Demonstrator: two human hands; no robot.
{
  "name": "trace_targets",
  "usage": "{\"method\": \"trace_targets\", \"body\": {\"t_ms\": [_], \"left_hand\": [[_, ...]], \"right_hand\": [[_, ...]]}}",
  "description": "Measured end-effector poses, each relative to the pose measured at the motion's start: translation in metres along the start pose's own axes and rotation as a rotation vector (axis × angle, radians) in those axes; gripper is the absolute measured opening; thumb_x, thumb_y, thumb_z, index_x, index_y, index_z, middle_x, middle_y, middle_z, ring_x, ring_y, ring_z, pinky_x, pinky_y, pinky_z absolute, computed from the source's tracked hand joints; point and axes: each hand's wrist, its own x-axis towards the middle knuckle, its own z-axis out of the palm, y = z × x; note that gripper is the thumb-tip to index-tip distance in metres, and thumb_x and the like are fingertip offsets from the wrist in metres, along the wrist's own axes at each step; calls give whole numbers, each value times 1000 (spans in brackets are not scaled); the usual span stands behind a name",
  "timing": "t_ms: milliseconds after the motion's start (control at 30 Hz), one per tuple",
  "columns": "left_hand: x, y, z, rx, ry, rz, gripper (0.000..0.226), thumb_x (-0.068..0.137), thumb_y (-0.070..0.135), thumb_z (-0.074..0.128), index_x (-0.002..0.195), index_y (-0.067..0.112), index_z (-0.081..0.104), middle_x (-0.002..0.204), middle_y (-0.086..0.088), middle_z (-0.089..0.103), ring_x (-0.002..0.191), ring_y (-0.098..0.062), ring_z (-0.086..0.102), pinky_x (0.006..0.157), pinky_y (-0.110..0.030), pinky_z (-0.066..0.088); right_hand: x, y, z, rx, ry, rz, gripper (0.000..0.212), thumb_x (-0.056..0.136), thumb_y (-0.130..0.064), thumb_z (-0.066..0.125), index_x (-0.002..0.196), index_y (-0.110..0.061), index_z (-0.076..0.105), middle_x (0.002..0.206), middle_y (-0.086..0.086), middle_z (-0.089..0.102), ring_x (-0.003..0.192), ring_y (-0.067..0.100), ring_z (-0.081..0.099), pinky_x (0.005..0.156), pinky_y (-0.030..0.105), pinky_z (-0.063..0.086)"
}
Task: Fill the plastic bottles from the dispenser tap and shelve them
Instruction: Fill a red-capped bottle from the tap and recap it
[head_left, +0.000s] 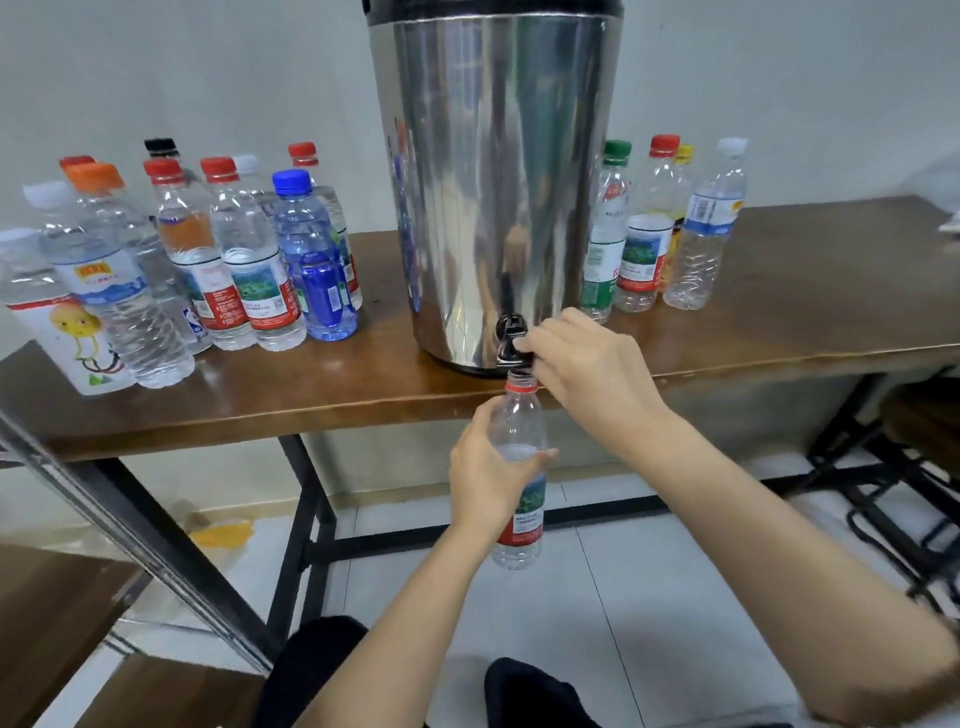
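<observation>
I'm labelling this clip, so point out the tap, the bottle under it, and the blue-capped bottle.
tap (508, 328), head view, black spout body.
bottle under tap (519, 415), head view, clear shoulder.
blue-capped bottle (292, 182), head view, blue cap.

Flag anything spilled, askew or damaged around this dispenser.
A yellow patch on the floor, by the wall left of the table leg, looks like a spill or stain; I cannot tell which. The bottles on the table stand upright. Nothing else stands out.

wall: pale grey, plain | floor: light tiles, yellow stain | table: brown wood, black metal legs
</observation>
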Motion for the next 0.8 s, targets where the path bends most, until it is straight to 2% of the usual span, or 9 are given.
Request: {"method": "trace_targets", "body": {"t_ms": [67,133,233,333,433,500,600,700,800], "left_hand": [[2,1,1,-8,-4,1,71,68,32,89,129,30,54,117,14,59,108,-4,51,96,-30,47],[2,0,4,-20,3,-3,71,68,31,89,130,29,53,116,11,60,109,-6,53,96,-32,47],[2,-4,10,-58,37,-6,73,69,30,88,132,29,52,123,9,60,117,-10,53,101,-37,48],[4,-5,15,-67,85,14,67,69,29,88,126,31,54,121,11,62,115,-9,55,99,-35,49],[4,-5,20,-68,122,24,70,67,27,89,126,36,52,117,18,56,110,-2,48,96,-26,44],[4,-6,23,-74,135,41,73,67,25,90,128,36,52,117,21,55,110,1,47,94,-21,40],[5,-9,27,-59,164,74,73,66,23,90,126,38,51,119,18,56,112,-1,49,93,-17,37],[5,-9,29,-34,199,107,78,65,20,90,122,49,45,123,16,53,109,9,45,87,0,32],[3,-9,29,-10,204,121,81,68,24,89,132,44,44,131,20,51,111,12,43,84,5,29]], "right_hand": [[3,-9,1,-40,22,64,42,88,-53,57,80,-12,64,73,-2,59,71,18,54,42,25,36],[5,-16,2,-72,72,106,54,85,-67,53,76,-14,62,73,-3,57,71,17,53,43,24,31],[5,-19,6,-111,171,134,49,86,-61,57,71,-15,60,70,-3,55,70,18,53,44,22,27],[6,-21,12,-69,182,154,38,87,-48,59,72,-13,61,70,-2,55,71,18,52,46,20,29],[-3,-3,6,75,104,108,29,89,-38,58,86,-12,69,81,-2,64,81,16,56,59,20,42],[-7,21,-2,254,-25,174,34,91,-42,53,104,-17,72,101,-4,68,94,10,56,73,27,52],[-7,46,-4,310,-138,152,40,93,-47,47,111,-22,72,119,-11,68,107,9,50,85,39,52],[-12,47,10,389,-25,121,35,97,-40,51,109,-16,73,119,-10,68,109,16,51,89,36,50],[-22,41,29,400,199,123,25,99,-27,56,105,-11,75,116,-3,69,104,19,51,93,26,43]]}}
